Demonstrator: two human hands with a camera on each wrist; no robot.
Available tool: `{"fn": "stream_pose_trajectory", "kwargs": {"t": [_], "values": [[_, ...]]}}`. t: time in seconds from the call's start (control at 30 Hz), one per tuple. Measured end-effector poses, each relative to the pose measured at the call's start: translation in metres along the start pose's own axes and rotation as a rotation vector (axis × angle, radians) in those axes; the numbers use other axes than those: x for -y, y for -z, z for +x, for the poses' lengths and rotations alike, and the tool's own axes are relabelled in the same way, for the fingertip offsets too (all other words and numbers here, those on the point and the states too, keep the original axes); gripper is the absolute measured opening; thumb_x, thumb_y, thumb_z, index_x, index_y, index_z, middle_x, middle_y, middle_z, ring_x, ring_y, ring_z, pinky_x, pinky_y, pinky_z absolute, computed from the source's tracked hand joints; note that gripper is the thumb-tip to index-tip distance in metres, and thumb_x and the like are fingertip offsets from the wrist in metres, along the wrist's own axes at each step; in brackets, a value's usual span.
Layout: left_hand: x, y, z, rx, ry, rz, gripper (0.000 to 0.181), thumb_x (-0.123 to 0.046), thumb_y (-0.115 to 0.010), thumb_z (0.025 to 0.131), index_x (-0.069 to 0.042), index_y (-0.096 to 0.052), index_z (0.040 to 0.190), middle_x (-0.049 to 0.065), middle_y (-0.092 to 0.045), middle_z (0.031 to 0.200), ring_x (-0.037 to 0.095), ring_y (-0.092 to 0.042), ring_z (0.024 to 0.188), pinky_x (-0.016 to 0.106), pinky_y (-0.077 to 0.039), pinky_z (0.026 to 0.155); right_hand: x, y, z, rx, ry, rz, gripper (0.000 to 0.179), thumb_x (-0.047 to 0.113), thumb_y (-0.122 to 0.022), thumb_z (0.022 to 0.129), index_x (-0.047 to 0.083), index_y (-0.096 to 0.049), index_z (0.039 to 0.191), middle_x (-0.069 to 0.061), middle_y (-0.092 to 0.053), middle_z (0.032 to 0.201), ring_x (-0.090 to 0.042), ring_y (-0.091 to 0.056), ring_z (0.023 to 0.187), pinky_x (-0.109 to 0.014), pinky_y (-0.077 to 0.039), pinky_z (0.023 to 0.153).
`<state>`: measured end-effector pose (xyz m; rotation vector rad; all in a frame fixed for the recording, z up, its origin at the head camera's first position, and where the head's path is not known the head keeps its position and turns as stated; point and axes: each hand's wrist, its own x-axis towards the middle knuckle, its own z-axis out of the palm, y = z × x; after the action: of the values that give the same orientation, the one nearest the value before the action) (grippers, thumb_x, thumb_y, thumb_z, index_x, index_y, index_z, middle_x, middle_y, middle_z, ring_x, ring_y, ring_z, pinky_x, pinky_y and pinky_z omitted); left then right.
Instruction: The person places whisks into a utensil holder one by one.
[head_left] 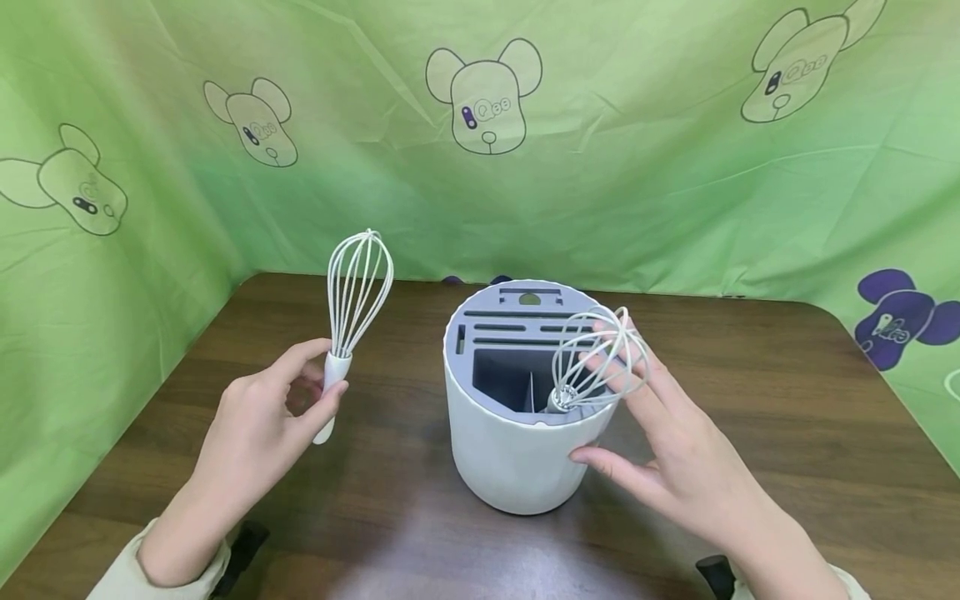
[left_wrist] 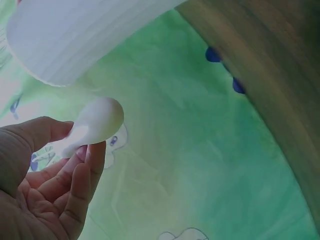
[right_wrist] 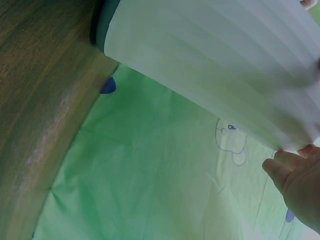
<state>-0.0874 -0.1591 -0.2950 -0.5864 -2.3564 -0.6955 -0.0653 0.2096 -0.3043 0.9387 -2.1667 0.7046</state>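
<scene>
Pinched between the thumb and fingers of my left hand (head_left: pixel 255 425) is a white whisk (head_left: pixel 337 372), its wire loops pointing up, left of the holder. In the left wrist view its rounded white handle (left_wrist: pixel 102 120) shows from the butt end. A white round utensil holder (head_left: pixel 510 467) with a grey slotted top stands upright on the table. A second whisk (head_left: pixel 564 397) leans out of its front right compartment, handle hidden inside. My right hand (head_left: pixel 690 458) is at the holder's right side, fingers extended behind this whisk's wires, thumb near the holder's wall. Contact with the wires is unclear.
The dark wooden table (head_left: pixel 750 392) lies beneath everything. A green cloth (head_left: pixel 637 192) with bear-head prints hangs behind and along the sides. The holder's top has several narrow slots behind the divided front opening.
</scene>
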Motion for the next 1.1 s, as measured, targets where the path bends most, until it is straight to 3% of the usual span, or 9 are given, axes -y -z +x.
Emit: {"fn": "stream_pose_trajectory", "kwargs": {"t": [0.33, 0.5, 0.67, 0.73, 0.87, 1.1], "values": [[-0.013, 0.0, 0.005, -0.058, -0.073, -0.1, 0.044, 0.001, -0.082, 0.074, -0.012, -0.067, 0.113, -0.01, -0.071, 0.076, -0.002, -0.062, 0.065, 0.011, -0.051, 0.064, 0.0, 0.0, -0.002, 0.003, -0.007, 0.0, 0.074, 0.06, -0.055, 0.093, -0.001, -0.054, 0.136, -0.021, -0.047, 0.147, -0.022, -0.03, 0.15, -0.021, -0.027, 0.12], [-0.019, 0.003, 0.009, -0.122, -0.111, -0.128, 0.046, 0.005, -0.083, 0.069, -0.008, -0.068, 0.111, -0.006, -0.072, 0.077, 0.003, -0.063, 0.063, 0.012, -0.053, 0.065, 0.001, 0.0, -0.001, 0.002, -0.006, 0.007, 0.074, 0.06, -0.056, 0.093, -0.001, -0.054, 0.134, -0.021, -0.048, 0.146, -0.021, -0.031, 0.15, -0.022, -0.027, 0.12], [-0.022, 0.005, 0.012, -0.161, -0.128, -0.211, 0.031, -0.014, -0.077, 0.085, -0.004, -0.068, 0.112, 0.001, -0.074, 0.078, 0.005, -0.066, 0.065, 0.011, -0.054, 0.067, 0.001, 0.0, 0.0, 0.003, -0.007, 0.005, 0.074, 0.06, -0.056, 0.093, -0.001, -0.055, 0.134, -0.02, -0.048, 0.146, -0.019, -0.032, 0.15, -0.021, -0.027, 0.12], [-0.024, 0.005, 0.014, -0.176, -0.137, -0.227, 0.032, -0.028, -0.07, 0.092, -0.003, -0.068, 0.112, 0.002, -0.075, 0.079, 0.006, -0.067, 0.065, 0.011, -0.054, 0.067, 0.001, 0.0, -0.001, 0.006, -0.013, 0.005, 0.074, 0.06, -0.056, 0.093, -0.001, -0.054, 0.135, -0.02, -0.048, 0.146, -0.019, -0.032, 0.149, -0.021, -0.027, 0.12], [-0.027, 0.005, 0.018, -0.226, -0.182, -0.219, 0.041, -0.04, -0.063, 0.096, -0.001, -0.069, 0.109, 0.003, -0.075, 0.077, 0.008, -0.066, 0.06, 0.011, -0.053, 0.065, 0.001, 0.0, -0.001, 0.007, -0.019, 0.004, 0.074, 0.06, -0.056, 0.093, 0.0, -0.054, 0.135, -0.02, -0.048, 0.146, -0.019, -0.032, 0.149, -0.02, -0.027, 0.12], [-0.032, 0.004, 0.025, -0.303, -0.26, -0.274, 0.041, -0.034, -0.066, 0.095, 0.005, -0.068, 0.107, 0.005, -0.073, 0.075, 0.006, -0.066, 0.066, 0.012, -0.053, 0.066, 0.002, 0.0, -0.001, 0.007, -0.017, 0.001, 0.074, 0.06, -0.055, 0.093, 0.0, -0.054, 0.135, -0.021, -0.047, 0.147, -0.02, -0.031, 0.15, -0.02, -0.027, 0.12]]}}
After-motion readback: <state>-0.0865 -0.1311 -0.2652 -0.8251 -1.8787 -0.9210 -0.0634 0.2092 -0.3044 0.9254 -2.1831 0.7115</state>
